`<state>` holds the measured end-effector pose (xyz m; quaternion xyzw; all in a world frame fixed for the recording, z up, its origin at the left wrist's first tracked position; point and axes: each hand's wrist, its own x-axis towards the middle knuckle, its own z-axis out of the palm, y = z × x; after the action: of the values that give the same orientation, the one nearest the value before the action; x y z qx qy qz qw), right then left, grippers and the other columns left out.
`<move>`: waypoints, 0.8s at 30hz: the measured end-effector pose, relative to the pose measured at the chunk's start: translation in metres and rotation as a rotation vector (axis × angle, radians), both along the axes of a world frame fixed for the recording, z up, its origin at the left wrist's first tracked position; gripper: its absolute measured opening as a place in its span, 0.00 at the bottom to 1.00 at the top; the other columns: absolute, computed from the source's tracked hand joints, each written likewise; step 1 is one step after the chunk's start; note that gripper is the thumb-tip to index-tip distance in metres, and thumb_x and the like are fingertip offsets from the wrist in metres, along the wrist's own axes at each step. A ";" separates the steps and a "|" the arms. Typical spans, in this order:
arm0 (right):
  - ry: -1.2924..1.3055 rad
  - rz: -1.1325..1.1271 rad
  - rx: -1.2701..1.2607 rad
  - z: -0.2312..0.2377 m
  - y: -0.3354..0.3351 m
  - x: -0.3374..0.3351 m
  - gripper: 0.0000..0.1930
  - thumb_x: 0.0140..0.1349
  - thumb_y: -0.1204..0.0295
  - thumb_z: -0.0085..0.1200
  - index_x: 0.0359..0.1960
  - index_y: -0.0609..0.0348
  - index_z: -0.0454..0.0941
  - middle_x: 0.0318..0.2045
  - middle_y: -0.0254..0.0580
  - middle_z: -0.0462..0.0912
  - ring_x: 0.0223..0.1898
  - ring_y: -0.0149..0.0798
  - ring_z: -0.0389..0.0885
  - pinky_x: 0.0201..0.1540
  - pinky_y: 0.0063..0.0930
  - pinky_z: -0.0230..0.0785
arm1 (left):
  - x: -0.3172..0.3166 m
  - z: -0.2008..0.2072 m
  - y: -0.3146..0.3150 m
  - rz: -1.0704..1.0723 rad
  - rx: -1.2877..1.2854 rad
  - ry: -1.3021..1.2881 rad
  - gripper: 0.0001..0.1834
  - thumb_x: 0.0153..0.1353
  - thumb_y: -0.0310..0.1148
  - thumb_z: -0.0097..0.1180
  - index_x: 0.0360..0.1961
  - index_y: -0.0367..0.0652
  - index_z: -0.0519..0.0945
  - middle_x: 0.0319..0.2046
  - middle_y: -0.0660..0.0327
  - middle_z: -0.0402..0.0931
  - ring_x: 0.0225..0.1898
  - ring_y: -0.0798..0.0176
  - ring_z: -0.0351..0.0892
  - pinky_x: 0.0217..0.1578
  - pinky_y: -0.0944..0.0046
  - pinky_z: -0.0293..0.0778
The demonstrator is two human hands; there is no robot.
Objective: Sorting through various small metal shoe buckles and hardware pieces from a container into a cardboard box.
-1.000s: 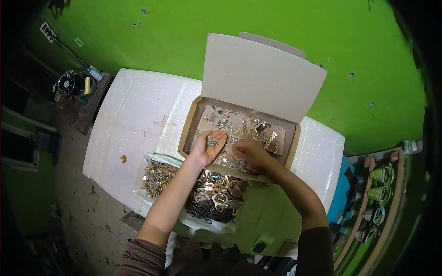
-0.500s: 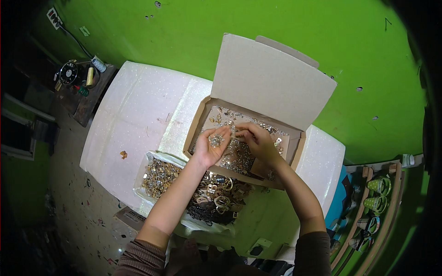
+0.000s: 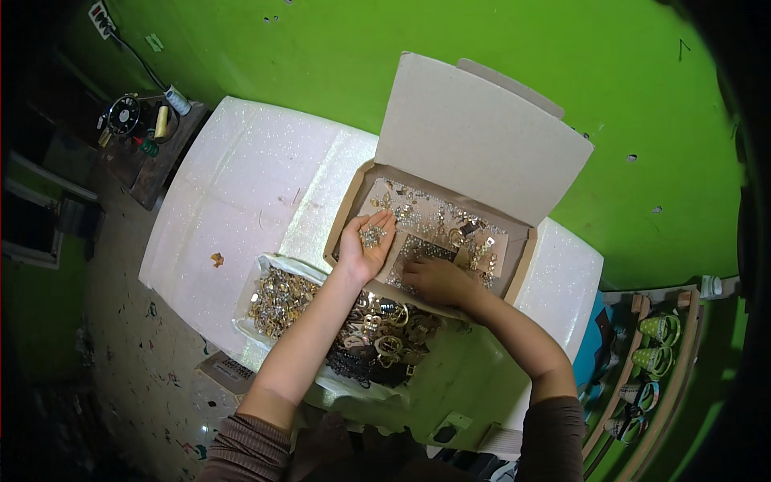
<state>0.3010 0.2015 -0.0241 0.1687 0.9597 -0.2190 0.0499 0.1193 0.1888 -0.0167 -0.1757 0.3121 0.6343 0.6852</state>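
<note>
Matt cardboard box (image 3: 523, 262), shiny beads (image 3: 372, 236), perhaps glass

Readable text: none | brown cardboard (image 3: 227, 373) at lower left: dark printing, too small to read

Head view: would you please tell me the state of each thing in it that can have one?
Left hand: palm up, cupped under beads.
Right hand: palm down inside the box, grip unclear.
Beads: some heaped in the left palm, others loose in the box.
Box: open.
Lid: raised.
Trinkets: heaped in plastic liner.
Sandals: resting on the rack.
</note>
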 end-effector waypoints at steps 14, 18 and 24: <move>-0.183 0.003 -0.064 0.005 -0.009 0.020 0.23 0.54 0.76 0.43 0.53 0.41 0.68 0.57 0.35 0.64 0.62 0.40 0.56 0.54 0.33 0.65 | 0.007 0.000 -0.001 -0.031 -0.026 0.048 0.16 0.59 0.31 0.41 0.40 0.26 0.71 0.42 0.50 0.72 0.48 0.58 0.71 0.50 0.66 0.71; -0.045 0.063 -0.048 -0.008 -0.006 0.017 0.14 0.56 0.74 0.40 0.44 0.48 0.72 0.49 0.35 0.69 0.55 0.42 0.64 0.49 0.33 0.69 | 0.004 -0.003 0.000 -0.028 -0.027 0.034 0.15 0.59 0.30 0.41 0.39 0.26 0.71 0.41 0.50 0.71 0.47 0.58 0.71 0.49 0.66 0.72; -0.012 0.046 -0.071 -0.019 -0.002 0.016 0.07 0.51 0.74 0.46 0.33 0.53 0.73 0.40 0.36 0.74 0.48 0.42 0.69 0.45 0.34 0.69 | 0.005 -0.003 0.000 -0.033 -0.027 0.009 0.14 0.59 0.29 0.41 0.39 0.26 0.71 0.41 0.50 0.71 0.46 0.58 0.72 0.48 0.66 0.73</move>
<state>0.3168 0.1992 -0.0427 0.1460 0.9547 -0.2506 0.0667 0.1245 0.1893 -0.0193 -0.1769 0.3266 0.6193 0.6917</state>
